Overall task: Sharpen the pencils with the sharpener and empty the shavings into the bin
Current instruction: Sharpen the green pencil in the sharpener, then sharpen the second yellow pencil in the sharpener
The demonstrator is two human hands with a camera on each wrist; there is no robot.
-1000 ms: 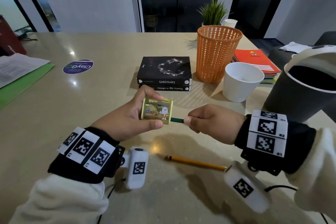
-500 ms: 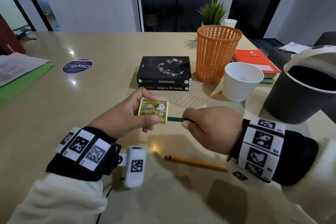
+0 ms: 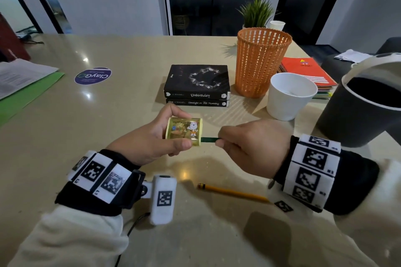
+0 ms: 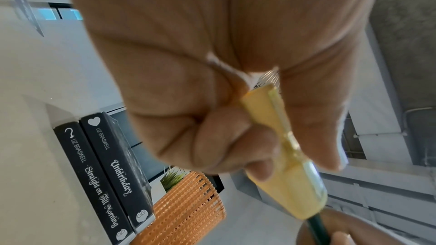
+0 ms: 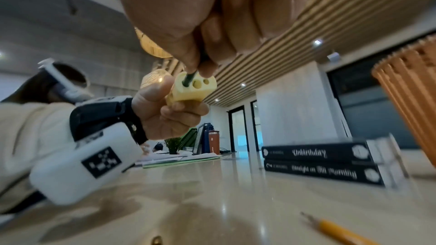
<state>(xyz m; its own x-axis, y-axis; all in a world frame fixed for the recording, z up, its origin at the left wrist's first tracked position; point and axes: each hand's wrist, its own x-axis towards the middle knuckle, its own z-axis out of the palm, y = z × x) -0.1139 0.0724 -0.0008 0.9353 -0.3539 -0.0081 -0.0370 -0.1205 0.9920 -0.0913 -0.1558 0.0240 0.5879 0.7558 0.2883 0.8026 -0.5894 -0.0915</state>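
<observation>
Nearest the body, at six o'clock on the table (image 3: pixel 121 115), a yellow pencil (image 3: pixel 233 193) lies flat, its tip pointing toward four o'clock. Above it, mid-air, the left hand (image 3: pixel 152 141) clamps thumb and fingers around the yellow sharpener (image 3: pixel 184 131). The right hand (image 3: pixel 251 147) pinches the green pencil (image 3: pixel 209 139), whose long axis runs three to nine, its tip buried in the leftmost of three holes. The sharpener is translucent, cartoon-printed. Out at two o'clock waits the dark bin (image 3: pixel 355 119), nearer the right hand.
</observation>
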